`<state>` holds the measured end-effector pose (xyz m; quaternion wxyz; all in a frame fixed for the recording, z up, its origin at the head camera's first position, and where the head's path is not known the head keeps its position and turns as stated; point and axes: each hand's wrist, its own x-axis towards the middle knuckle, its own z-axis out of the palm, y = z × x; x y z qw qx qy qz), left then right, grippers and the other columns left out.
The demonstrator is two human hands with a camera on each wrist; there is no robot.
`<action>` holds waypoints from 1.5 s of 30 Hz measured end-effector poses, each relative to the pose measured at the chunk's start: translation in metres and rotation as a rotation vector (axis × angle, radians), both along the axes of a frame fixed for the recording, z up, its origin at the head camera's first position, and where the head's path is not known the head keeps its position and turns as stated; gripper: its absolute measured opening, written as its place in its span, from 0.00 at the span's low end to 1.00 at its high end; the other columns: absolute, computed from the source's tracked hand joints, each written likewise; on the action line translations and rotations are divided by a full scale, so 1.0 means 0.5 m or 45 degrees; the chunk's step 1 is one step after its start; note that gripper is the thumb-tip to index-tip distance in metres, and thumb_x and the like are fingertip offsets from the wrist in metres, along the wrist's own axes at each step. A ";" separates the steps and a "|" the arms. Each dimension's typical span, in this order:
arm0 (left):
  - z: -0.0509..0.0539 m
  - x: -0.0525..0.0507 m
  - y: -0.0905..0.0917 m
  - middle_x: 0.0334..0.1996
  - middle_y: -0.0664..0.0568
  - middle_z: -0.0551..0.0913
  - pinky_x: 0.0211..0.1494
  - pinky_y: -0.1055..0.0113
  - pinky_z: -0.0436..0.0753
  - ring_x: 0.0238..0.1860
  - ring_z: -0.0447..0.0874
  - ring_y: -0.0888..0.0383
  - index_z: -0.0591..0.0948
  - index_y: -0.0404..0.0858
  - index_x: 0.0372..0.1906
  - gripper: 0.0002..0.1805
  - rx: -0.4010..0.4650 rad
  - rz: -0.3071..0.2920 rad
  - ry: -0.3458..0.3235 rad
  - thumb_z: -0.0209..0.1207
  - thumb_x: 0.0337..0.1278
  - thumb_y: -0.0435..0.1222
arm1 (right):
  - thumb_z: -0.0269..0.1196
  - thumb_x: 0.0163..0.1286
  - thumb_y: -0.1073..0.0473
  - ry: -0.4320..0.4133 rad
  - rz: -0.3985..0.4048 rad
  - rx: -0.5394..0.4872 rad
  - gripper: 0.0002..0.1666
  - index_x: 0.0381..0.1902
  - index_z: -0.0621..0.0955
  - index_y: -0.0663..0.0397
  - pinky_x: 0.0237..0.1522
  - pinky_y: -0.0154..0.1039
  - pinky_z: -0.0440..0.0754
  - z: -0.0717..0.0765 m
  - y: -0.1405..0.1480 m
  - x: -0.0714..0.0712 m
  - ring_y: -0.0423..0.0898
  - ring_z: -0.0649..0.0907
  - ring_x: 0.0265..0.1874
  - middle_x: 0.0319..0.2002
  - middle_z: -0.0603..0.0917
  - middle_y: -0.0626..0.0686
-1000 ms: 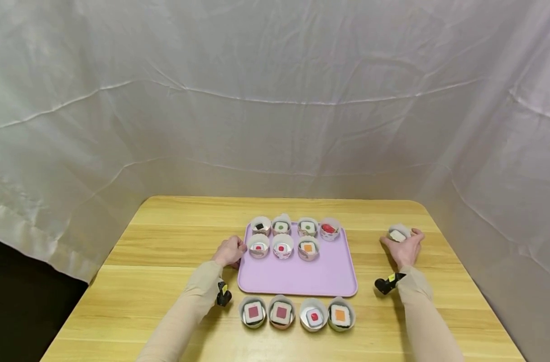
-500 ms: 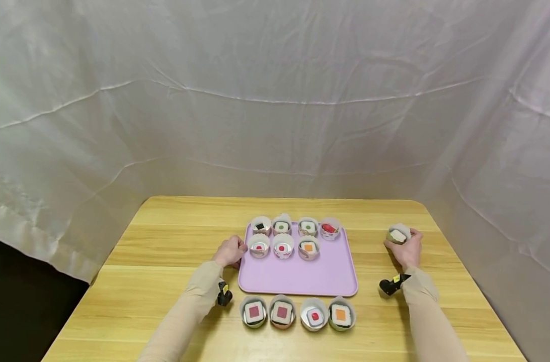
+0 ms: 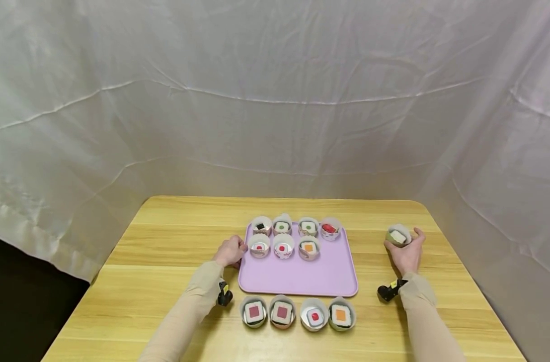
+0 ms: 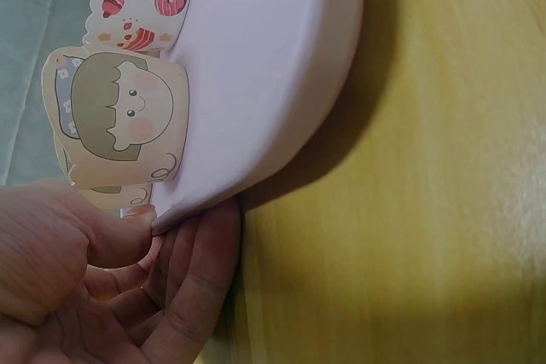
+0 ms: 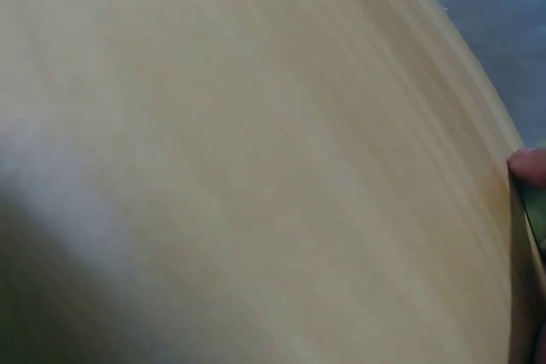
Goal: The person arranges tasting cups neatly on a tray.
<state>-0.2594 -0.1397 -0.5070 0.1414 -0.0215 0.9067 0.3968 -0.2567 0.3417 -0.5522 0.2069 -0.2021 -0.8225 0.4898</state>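
1. My left hand (image 3: 229,252) is pinching the left edge of the purple tray (image 3: 297,277), thumb on top and curled fingers underneath; the front-left cup (image 3: 258,246) (a cartoon face is showing on its side) is standing just beside my thumb.
2. The tray is lying on the wooden bench (image 3: 166,296) and carrying seven cups. At the back a black-topped cup (image 3: 260,226), two green-dotted cups (image 3: 281,228) and a red-filled cup (image 3: 329,228) are lining up; in front, right of the first, a red-dotted cup (image 3: 283,248) and an orange-centred cup (image 3: 308,247) are standing.
3. Nearer me, a bench row (image 3: 253,312) of four cups is running before the tray: two maroon-centred, one red-dotted, one orange-centred.
4. Right of the tray, well apart, the white-filled cup (image 3: 398,235) is sitting beside my thumb.
5. My right hand (image 3: 406,255) is spreading wide about it, thumb touching its near left side; I cannot tell whether other fingers are touching.
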 end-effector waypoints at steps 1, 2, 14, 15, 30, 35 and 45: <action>0.000 0.001 0.000 0.28 0.41 0.81 0.24 0.66 0.87 0.20 0.82 0.57 0.77 0.30 0.39 0.10 -0.005 -0.003 0.003 0.51 0.73 0.33 | 0.70 0.59 0.66 0.007 -0.005 0.000 0.58 0.77 0.48 0.56 0.68 0.62 0.67 -0.001 -0.001 0.001 0.69 0.71 0.64 0.66 0.67 0.72; -0.001 0.001 0.000 0.27 0.42 0.81 0.24 0.66 0.87 0.19 0.82 0.57 0.77 0.30 0.39 0.10 -0.010 -0.005 0.005 0.51 0.73 0.33 | 0.70 0.59 0.65 0.013 -0.010 0.001 0.58 0.77 0.48 0.55 0.68 0.62 0.67 -0.002 -0.002 0.002 0.69 0.71 0.63 0.66 0.68 0.72; -0.001 -0.002 0.001 0.29 0.42 0.82 0.25 0.67 0.87 0.21 0.83 0.57 0.77 0.31 0.40 0.10 -0.030 0.000 -0.018 0.50 0.74 0.34 | 0.72 0.59 0.62 0.009 0.029 0.014 0.61 0.79 0.45 0.51 0.68 0.63 0.68 0.009 -0.006 0.008 0.68 0.72 0.63 0.66 0.69 0.71; -0.001 -0.002 0.001 0.29 0.42 0.82 0.25 0.67 0.87 0.21 0.83 0.56 0.77 0.31 0.40 0.10 -0.031 0.002 -0.020 0.50 0.74 0.35 | 0.72 0.59 0.62 0.011 0.038 0.011 0.61 0.79 0.45 0.51 0.68 0.63 0.67 0.009 -0.007 0.008 0.68 0.72 0.64 0.66 0.69 0.71; -0.006 -0.005 -0.002 0.27 0.43 0.81 0.24 0.66 0.87 0.20 0.82 0.58 0.77 0.30 0.38 0.10 -0.017 -0.023 0.001 0.51 0.73 0.34 | 0.72 0.59 0.62 -0.018 0.122 0.051 0.62 0.80 0.46 0.54 0.71 0.61 0.67 0.013 -0.029 0.004 0.66 0.72 0.64 0.64 0.71 0.74; -0.004 -0.005 -0.002 0.27 0.42 0.81 0.24 0.67 0.87 0.20 0.82 0.57 0.77 0.30 0.39 0.10 -0.022 -0.018 0.001 0.51 0.73 0.34 | 0.72 0.60 0.62 -0.033 0.198 0.078 0.61 0.80 0.46 0.55 0.71 0.62 0.68 0.017 -0.043 0.001 0.67 0.73 0.65 0.65 0.71 0.74; -0.001 -0.001 0.000 0.29 0.41 0.82 0.25 0.66 0.87 0.21 0.83 0.57 0.77 0.30 0.39 0.10 -0.019 -0.006 -0.005 0.51 0.73 0.34 | 0.72 0.61 0.62 -0.043 0.355 0.071 0.59 0.80 0.48 0.55 0.71 0.61 0.70 0.027 -0.078 -0.004 0.67 0.73 0.65 0.66 0.70 0.74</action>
